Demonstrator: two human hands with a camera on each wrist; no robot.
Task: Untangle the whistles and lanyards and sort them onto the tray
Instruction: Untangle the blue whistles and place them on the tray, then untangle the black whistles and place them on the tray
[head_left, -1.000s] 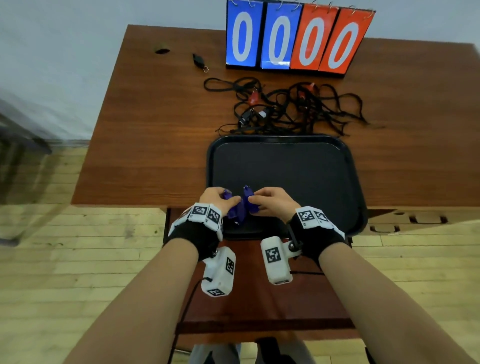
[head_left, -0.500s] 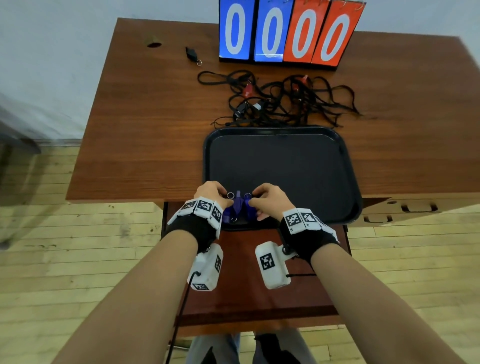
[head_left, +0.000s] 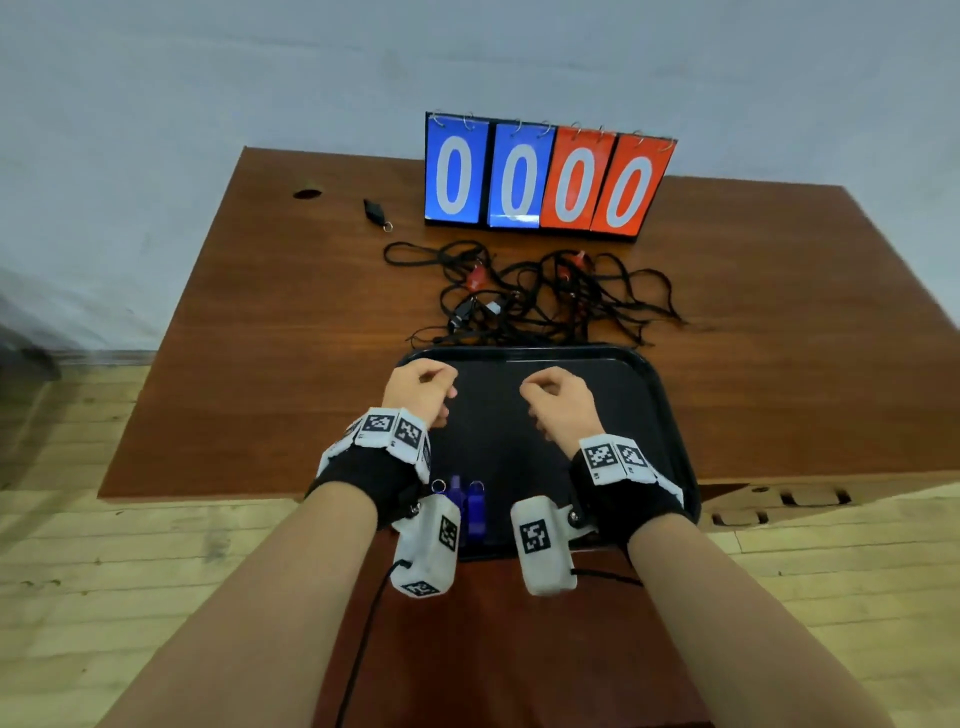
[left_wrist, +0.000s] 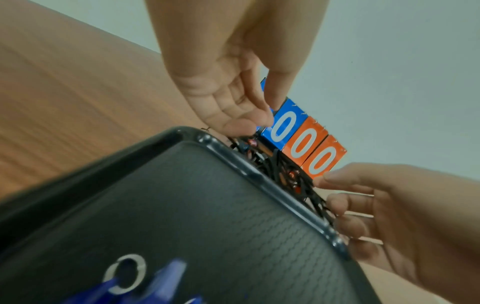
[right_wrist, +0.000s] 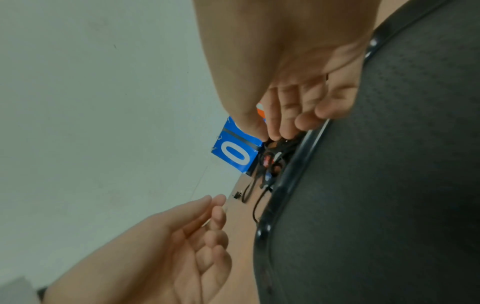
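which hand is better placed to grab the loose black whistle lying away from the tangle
Left, probably. The black whistle lies at the table's far left, on the same side as the left hand. The right hand would have to cross over the tangle. Both hands hold nothing.

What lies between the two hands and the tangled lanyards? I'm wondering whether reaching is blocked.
Only bare tray floor and the tray's far rim separate the left hand and right hand from the lanyards, in the head view.
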